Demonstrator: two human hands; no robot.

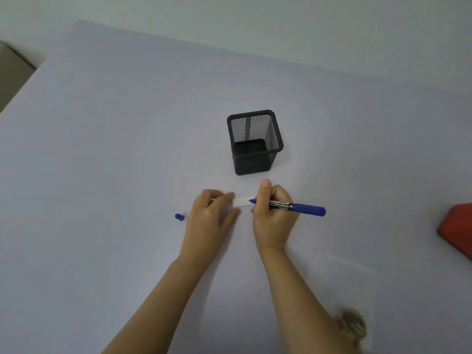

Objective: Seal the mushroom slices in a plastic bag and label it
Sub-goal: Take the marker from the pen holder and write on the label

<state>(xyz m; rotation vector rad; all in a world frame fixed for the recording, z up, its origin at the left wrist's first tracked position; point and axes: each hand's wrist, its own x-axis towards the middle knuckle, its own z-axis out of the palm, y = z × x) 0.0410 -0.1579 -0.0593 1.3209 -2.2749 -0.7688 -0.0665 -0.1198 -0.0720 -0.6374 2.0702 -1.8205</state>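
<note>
Mushroom slices (352, 325) sit in a limp, clear plastic bag (344, 277) beside the right forearm, likely best lifted by its top edge. Left hand (210, 215) pinches the flimsy label (242, 201) flat; right hand (272, 215) grips the uncapped marker (307, 209), tip on it.

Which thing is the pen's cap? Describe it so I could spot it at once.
Start at the black mesh pen holder mid-table, then drop to the left hand holding the white label. Just left of that hand lies the cap: a small blue stub, alone on the pale surface, the same blue as the marker.
</note>
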